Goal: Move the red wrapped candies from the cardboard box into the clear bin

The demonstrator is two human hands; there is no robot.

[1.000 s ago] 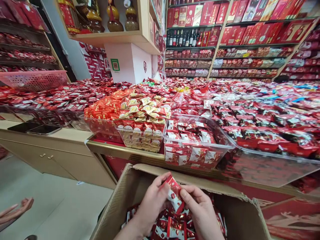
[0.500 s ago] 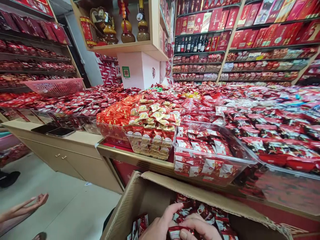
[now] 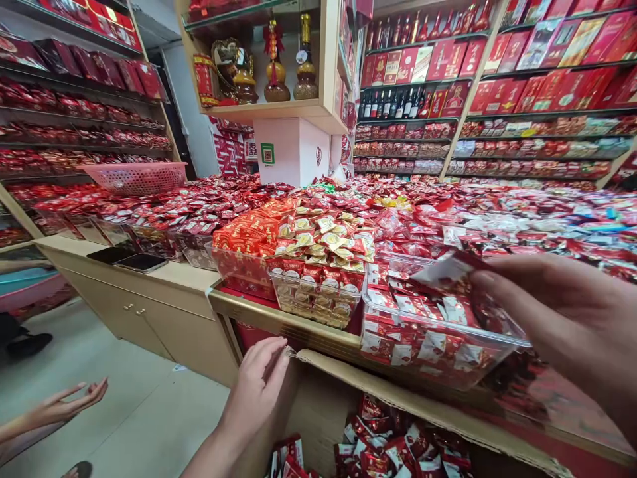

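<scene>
From where I'm standing, the person's right hand has a red-and-white packet pinched between thumb and fingers, held over the clear bin of similar packets. That bin sits at the tabletop's gold-trimmed front edge, close beside the durian packets, with barely a gap between. The left hand is at the corner of the carton; I can't tell whether its grip is closed on the cardboard. Open air separates the two hands. Inside the carton, loose packets lie well below the rim. Off to the left, over open floor, another person's hand reaches in, well apart.
</scene>
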